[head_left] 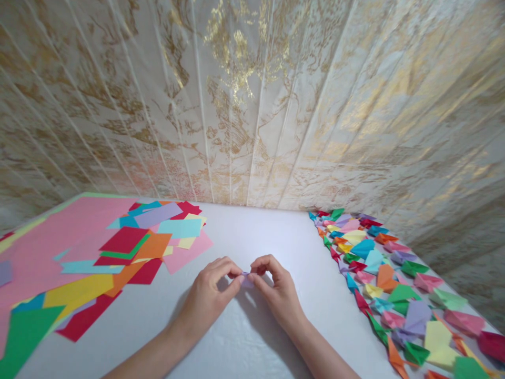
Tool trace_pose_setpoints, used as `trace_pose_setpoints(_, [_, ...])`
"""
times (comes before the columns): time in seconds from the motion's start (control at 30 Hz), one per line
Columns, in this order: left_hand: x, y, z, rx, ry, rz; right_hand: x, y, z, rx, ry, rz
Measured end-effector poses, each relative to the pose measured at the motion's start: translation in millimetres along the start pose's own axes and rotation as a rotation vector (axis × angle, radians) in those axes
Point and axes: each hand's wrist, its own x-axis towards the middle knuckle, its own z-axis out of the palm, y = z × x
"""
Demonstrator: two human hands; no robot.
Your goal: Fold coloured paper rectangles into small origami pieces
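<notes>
Over the middle of the white table, a small folded piece of lilac paper [247,282] is pinched from both sides. My left hand [216,281] grips its left part between thumb and fingertips. From the other side, my right hand [274,281] holds it with thumb and index finger, the remaining fingers curled. The fingertips of both hands nearly meet and cover most of the paper, so its full folded shape is hidden.
Loose coloured paper pieces, among them a red sheet [124,241] and a green sheet [31,337], lie at the left on a large pink sheet [79,226]. Rows of folded paper figures [384,278] line the right of the white table [252,231]. A gold-patterned curtain [236,131] hangs behind.
</notes>
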Motion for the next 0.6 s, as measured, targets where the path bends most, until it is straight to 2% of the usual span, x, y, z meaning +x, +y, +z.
trace_pose_setpoints(0.1, [0.6, 2.0, -0.9, -0.038, -0.011, -0.061, -0.7, 0.9, 2.4, 0.02, -0.014, 0.02])
trace_pose_setpoints(0.27, [1.3, 4.1, -1.4, -0.063, -0.011, -0.083, -0.6, -2.6, 4.7, 0.031, -0.043, 0.029])
trace_pose_setpoints(0.4, [0.6, 4.5, -1.5, -0.093, -0.024, -0.13, -1.4, -1.0, 7.0, 0.065, -0.086, 0.127])
trace_pose_setpoints(0.6, [-0.8, 1.8, 5.3, -0.168, -0.055, -0.176, 1.1, 9.3, 11.8, 0.368, -0.087, 0.303])
